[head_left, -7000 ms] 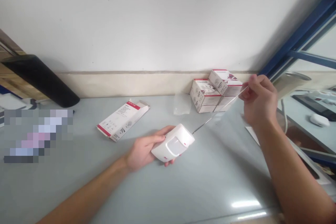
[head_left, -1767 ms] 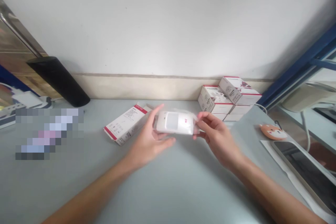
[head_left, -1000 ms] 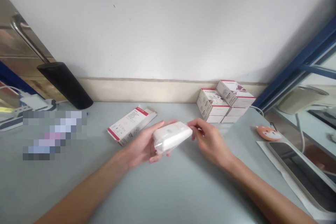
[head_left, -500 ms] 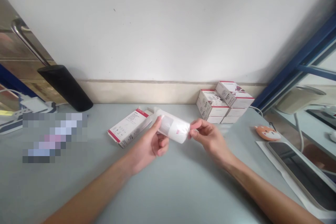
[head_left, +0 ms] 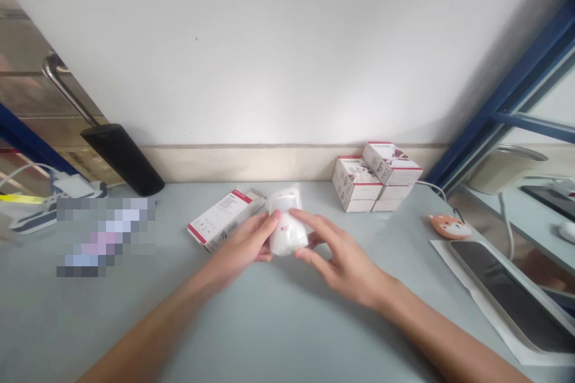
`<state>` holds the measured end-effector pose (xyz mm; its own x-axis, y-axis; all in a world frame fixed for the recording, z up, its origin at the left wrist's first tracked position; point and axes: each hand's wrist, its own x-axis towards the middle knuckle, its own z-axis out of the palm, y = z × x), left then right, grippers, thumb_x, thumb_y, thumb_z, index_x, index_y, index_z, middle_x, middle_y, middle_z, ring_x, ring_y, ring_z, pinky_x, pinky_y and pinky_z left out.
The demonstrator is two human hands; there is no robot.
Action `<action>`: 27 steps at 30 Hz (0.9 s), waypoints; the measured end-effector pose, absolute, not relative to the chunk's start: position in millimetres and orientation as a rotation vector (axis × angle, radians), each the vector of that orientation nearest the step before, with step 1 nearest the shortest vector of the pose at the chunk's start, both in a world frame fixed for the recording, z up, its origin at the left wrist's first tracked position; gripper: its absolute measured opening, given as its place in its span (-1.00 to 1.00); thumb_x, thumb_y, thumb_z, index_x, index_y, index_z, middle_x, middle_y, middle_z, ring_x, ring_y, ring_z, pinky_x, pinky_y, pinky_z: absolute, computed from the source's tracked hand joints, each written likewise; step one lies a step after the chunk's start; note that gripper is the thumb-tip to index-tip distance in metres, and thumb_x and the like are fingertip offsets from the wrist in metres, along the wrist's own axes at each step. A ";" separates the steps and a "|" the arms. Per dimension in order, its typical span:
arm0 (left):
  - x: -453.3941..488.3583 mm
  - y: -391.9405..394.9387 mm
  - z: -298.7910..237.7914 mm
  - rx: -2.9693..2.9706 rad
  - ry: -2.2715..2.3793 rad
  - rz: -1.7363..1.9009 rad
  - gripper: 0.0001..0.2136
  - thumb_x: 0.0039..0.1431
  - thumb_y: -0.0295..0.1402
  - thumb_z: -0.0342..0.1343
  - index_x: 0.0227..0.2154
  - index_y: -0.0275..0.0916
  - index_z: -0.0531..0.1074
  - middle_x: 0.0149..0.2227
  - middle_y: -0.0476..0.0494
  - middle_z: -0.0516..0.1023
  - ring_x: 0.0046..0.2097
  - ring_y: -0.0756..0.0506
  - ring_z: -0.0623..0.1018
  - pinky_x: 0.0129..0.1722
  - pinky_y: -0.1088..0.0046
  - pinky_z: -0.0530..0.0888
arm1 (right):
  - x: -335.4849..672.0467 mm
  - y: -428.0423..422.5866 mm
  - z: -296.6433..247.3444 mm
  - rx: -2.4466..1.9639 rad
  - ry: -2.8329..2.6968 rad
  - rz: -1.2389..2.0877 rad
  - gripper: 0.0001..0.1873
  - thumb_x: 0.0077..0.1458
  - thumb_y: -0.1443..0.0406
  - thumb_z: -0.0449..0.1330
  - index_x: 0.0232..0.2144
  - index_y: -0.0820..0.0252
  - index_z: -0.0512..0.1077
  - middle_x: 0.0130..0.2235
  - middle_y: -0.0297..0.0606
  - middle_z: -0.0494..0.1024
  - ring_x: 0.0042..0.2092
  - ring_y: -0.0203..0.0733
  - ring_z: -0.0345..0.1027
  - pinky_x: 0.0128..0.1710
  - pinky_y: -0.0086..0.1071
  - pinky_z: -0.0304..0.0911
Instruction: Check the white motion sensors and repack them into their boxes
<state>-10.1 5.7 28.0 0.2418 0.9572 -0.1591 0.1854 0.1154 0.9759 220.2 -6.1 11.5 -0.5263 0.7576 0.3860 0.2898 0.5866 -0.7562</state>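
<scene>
A white detector (head_left: 287,228), wrapped in a clear plastic bag, is held over the middle of the table. My left hand (head_left: 249,236) is closed on its left side, thumb laid across the front and fingers curled behind. From the right, my right hand (head_left: 339,254) grips it, with the index finger on its upper front and the thumb at its lower right corner. Just behind my left hand lies an open white and red cardboard box (head_left: 224,215), partly covered by the hand.
Several white and red boxes (head_left: 359,182) are stacked against the wall at the back right. To the right lie an orange animal-face case (head_left: 449,226) and a phone-like dark slab (head_left: 503,287) on white paper. A black cylinder (head_left: 128,158) and a power strip (head_left: 58,206) sit at left.
The bagged detector has turned from slanting sideways to nearly upright. My right hand has moved left from the bag's end to its right side. The camera view has shifted slightly.
</scene>
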 end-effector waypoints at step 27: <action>5.6 -8.7 2.0 2.183 1.405 1.370 -0.22 0.18 -0.14 0.38 0.40 0.12 0.14 0.20 -0.19 0.49 0.18 -0.25 0.56 0.15 0.18 0.52 | 230.8 1.3 26.5 -0.819 -1.802 0.396 -0.75 0.22 0.18 0.37 -0.08 -0.03 0.47 0.13 -0.16 0.56 0.18 0.07 0.42 0.18 0.01 0.29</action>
